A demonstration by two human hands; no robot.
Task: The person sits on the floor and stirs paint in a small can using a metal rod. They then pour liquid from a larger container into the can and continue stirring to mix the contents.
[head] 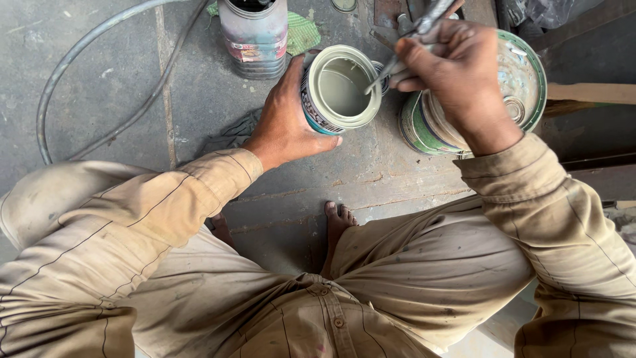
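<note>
Squatting on a concrete floor (119,73), a person in a dusty tan work suit has a bare foot (336,222) planted near, between the knees. Just beyond it the left hand (286,122) is wrapped around the side of a small open tin (339,89), holding it tilted above the floor; pale grey-green paint sits inside, fairly full, lid already off. Right hand (457,73) is clenched around a thin metal tool (397,53), its tip dipped into the paint at the tin's right rim, so mixing looks underway, not finished as far as I can judge. Under the right wrist stands a larger paint-smeared can (523,86), green-rimmed. Farther off: a plastic jar (255,36) on a green rag (301,33), and a grey hose (86,46) looping far left.
</note>
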